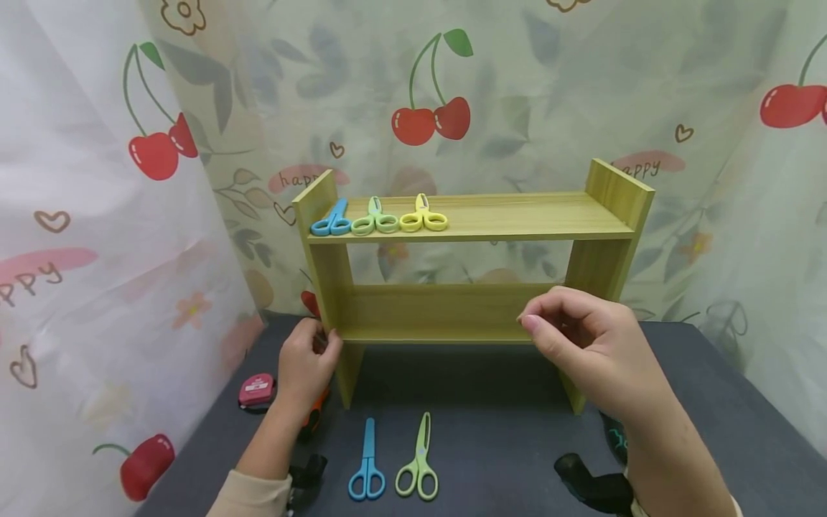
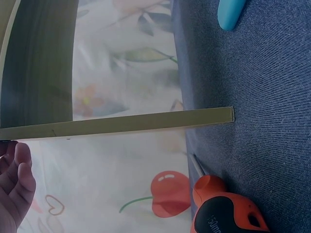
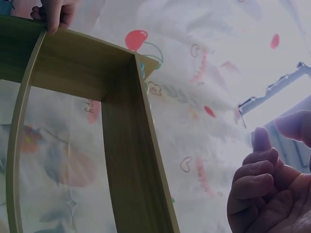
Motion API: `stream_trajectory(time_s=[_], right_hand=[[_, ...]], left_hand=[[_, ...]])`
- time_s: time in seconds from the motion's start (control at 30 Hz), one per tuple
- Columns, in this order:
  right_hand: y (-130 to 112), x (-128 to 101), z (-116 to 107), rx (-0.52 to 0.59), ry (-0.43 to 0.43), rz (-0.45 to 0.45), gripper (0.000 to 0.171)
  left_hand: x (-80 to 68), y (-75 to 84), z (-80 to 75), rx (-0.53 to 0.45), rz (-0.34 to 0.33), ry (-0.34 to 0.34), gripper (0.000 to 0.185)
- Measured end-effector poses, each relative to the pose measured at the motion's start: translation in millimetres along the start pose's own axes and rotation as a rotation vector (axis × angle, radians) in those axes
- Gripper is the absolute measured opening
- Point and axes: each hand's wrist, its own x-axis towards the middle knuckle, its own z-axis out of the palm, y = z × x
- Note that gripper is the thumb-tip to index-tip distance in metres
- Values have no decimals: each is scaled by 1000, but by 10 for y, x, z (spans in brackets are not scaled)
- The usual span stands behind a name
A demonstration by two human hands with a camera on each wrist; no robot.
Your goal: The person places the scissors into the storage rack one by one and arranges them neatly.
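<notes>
Presently, the left hand grips the left side panel of the wooden shelf, with the thumb at its front edge and the fingers at the outer face. The right hand is raised in front of the shelf's right side; its fingers are loosely curled, hold nothing and stand apart from the shelf.

On the upper board, at the left end, three pairs lie in a row, handles toward the front: upper blue scissors, upper green scissors and yellow scissors. Below, on the table in front of the shelf, lie the lower blue scissors and lower green scissors, side by side and apart. Outside the left panel are a red tape measure and an orange-and-black tool.

Step in hand, as judged: steadying the shelf between placements. The next move probably calls for the right hand to lower, pinch one table pair by its handles and set it beside the yellow scissors, clear of the row.
</notes>
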Motion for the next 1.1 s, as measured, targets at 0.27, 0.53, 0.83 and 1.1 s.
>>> stream_trajectory(time_s=[0.27,0.53,0.83,1.1], right_hand=[[114,-101,46,44,-2,3,15],[278,-139,129,66,-43,51,11],[547,-176,283,94,-107,188,5],[679,-130,436,114,-185,254,10]], left_hand=[[-1,-13,7,3,-1,3,8],[-6,-9,4,-8,3,4,7],[-33,-15,36,-39,11,1,7],[-4,-37,25,-17,44,27,8]])
